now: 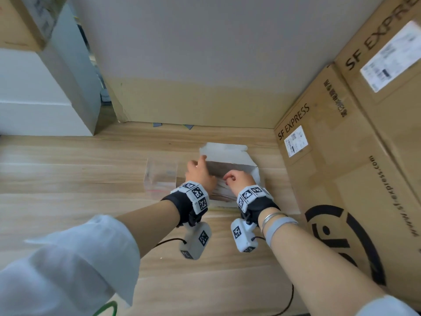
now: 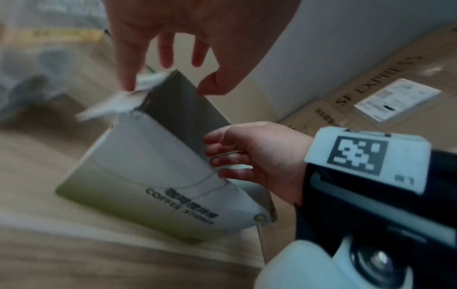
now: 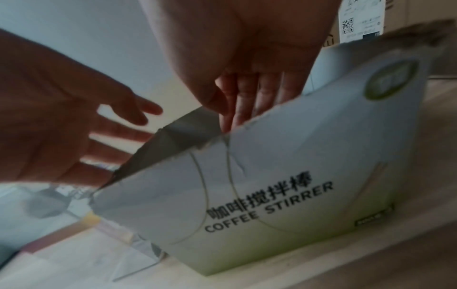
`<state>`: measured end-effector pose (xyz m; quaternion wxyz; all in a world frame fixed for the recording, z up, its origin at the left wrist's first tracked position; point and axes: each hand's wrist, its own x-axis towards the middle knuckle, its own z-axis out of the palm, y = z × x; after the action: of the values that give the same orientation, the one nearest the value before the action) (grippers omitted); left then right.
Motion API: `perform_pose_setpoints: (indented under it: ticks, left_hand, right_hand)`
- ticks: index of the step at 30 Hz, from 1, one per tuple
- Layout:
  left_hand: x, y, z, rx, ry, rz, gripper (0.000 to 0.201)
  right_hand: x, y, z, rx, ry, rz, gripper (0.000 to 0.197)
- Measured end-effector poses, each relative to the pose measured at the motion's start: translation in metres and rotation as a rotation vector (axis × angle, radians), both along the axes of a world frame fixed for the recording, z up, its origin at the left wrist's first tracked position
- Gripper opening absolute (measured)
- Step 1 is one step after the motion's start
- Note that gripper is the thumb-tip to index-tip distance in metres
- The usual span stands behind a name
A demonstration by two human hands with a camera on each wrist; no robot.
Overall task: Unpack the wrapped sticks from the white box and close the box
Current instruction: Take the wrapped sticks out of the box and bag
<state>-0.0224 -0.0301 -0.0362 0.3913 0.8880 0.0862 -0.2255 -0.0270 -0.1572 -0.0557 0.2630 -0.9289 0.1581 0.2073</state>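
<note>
The white box (image 1: 230, 166), printed COFFEE STIRRER (image 3: 296, 166), stands open on the wooden surface with its lid flap raised at the back. My left hand (image 1: 197, 169) hangs over the box's left end with fingers spread and loose. Its index finger touches a torn white side flap (image 2: 116, 101). My right hand (image 1: 237, 179) reaches over the front wall, with straight fingers (image 3: 247, 93) going down into the grey inside. Their tips are hidden behind the wall, so any hold is unseen. A pale striped mass (image 1: 219, 195) by my wrists is too blurred to name.
A clear plastic container (image 1: 160, 176) sits just left of the box. Tall SF Express cartons (image 1: 341, 156) close off the right side. A cardboard-backed wall (image 1: 193, 103) is behind, and a white block (image 1: 34, 99) stands at the far left. Bare wood (image 1: 68, 179) lies on the left.
</note>
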Motion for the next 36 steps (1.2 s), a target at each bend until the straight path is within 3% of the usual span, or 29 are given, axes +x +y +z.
perform_pose_setpoints:
  ticks: [5, 8, 11, 15, 19, 21, 26, 31, 36]
  left_hand:
    - [0.011, 0.001, -0.029, 0.08, 0.186, -0.002, 0.079]
    - [0.02, 0.011, -0.03, 0.031, 0.273, 0.017, 0.066]
    - [0.017, 0.01, -0.027, 0.006, 0.217, 0.003, 0.046]
    - [0.007, 0.008, -0.028, -0.087, 0.035, 0.016, 0.062]
    - [-0.001, 0.018, -0.027, -0.111, -0.044, 0.018, 0.058]
    - [-0.003, 0.022, -0.029, -0.083, -0.043, 0.008, 0.058]
    - [-0.005, 0.021, -0.027, -0.04, 0.013, 0.008, 0.058]
    - [-0.004, 0.019, -0.027, -0.03, 0.036, 0.031, 0.058]
    - [-0.003, 0.018, -0.029, -0.01, 0.05, 0.021, 0.056]
  right_hand:
    - [0.001, -0.006, -0.01, -0.012, 0.024, 0.055, 0.035]
    - [0.003, -0.006, -0.014, -0.02, 0.054, 0.094, 0.037]
    - [0.005, -0.004, -0.016, -0.078, 0.075, 0.156, 0.045]
    - [0.003, -0.001, -0.019, -0.154, -0.044, 0.156, 0.05]
    - [-0.003, 0.005, -0.021, -0.328, -0.029, 0.219, 0.033]
    - [-0.006, 0.008, -0.023, -0.341, -0.031, 0.226, 0.036]
    - [-0.011, 0.018, -0.026, -0.29, 0.026, 0.371, 0.065]
    - [-0.008, 0.023, -0.026, -0.36, 0.073, 0.467, 0.049]
    - [-0.008, 0.029, -0.026, -0.271, 0.132, 0.464, 0.044]
